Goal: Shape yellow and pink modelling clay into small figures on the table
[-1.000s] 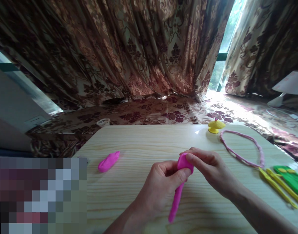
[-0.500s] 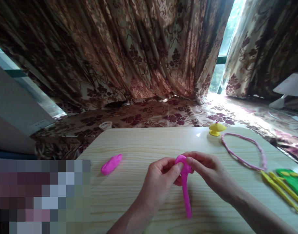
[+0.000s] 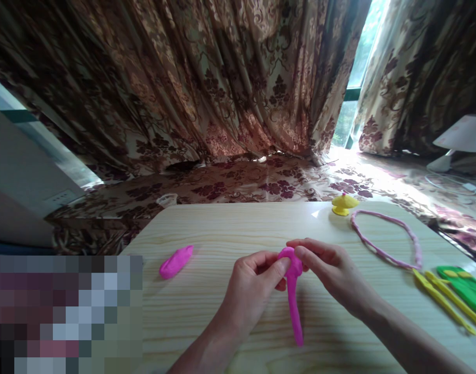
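Note:
Both of my hands pinch the top end of a long magenta clay roll (image 3: 293,306) above a pale wooden table (image 3: 222,228). My left hand (image 3: 251,291) grips it from the left with thumb and fingers closed. My right hand (image 3: 331,272) grips it from the right, fingers pressed on the folded top. The roll's tail hangs down toward me, its tip near the table. A second magenta clay lump (image 3: 176,261) lies on the table to the left of my hands.
A thin pink clay loop (image 3: 386,236) and a small yellow clay piece (image 3: 343,203) lie at the back right. Yellow clay strips (image 3: 443,298) and a green clay slab (image 3: 467,288) sit at the right edge. Patterned curtains hang behind the table.
The hanging tail of the magenta roll swung from lower left to straight down under my hands. My hands shifted slightly and kept their pinch on its top.

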The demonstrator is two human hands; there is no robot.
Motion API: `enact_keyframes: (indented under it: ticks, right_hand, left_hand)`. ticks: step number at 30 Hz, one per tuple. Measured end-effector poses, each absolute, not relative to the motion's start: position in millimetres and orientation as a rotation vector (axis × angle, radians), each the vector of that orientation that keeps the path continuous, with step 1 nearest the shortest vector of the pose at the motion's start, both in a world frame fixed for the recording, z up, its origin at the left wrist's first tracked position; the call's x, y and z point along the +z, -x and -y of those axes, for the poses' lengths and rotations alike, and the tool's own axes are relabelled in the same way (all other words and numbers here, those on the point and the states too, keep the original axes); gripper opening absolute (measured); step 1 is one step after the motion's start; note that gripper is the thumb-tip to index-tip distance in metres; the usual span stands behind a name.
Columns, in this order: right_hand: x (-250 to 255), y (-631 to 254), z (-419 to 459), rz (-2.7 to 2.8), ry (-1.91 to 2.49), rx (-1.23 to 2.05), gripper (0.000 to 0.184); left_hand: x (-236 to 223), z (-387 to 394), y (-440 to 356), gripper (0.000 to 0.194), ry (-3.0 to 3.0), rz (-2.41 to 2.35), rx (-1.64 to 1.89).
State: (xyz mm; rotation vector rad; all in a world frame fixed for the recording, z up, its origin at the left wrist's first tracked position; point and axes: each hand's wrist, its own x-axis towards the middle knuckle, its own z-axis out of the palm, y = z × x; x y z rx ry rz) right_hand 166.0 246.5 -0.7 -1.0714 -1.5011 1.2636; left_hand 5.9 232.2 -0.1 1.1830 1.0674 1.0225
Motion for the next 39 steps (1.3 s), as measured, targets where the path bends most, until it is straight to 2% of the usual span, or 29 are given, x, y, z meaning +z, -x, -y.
enact_keyframes:
  ticks: [6, 11, 19, 26, 39]
  right_hand:
    - [-3.4, -165.2, -246.6, 1.532, 1.040, 1.217, 0.025]
    - [-1.6, -165.0, -245.8, 1.487, 1.068, 1.325, 0.032]
    - [-5.6, -163.4, -245.0, 1.464, 1.050, 1.476, 0.020]
    - [-3.4, -163.4, -244.2, 1.477, 1.024, 1.507, 0.022]
    - [-5.2, -163.0, -243.0, 1.570, 0.908, 1.595, 0.020]
  left_hand:
    - [1.6, -231.1, -7.9, 0.028, -1.238, -1.079, 0.993]
    - [-1.0, -234.6, -3.6, 0.029, -1.186, -1.088, 1.052]
    - [-3.9, -234.5, -1.9, 0.032, -1.162, -1.051, 1.062]
    - [-6.6, -236.6, 2.3, 0.036, -1.240, -1.093, 1.060]
    - [-6.6, -236.6, 1.0, 0.027, -1.236, -1.135, 1.096]
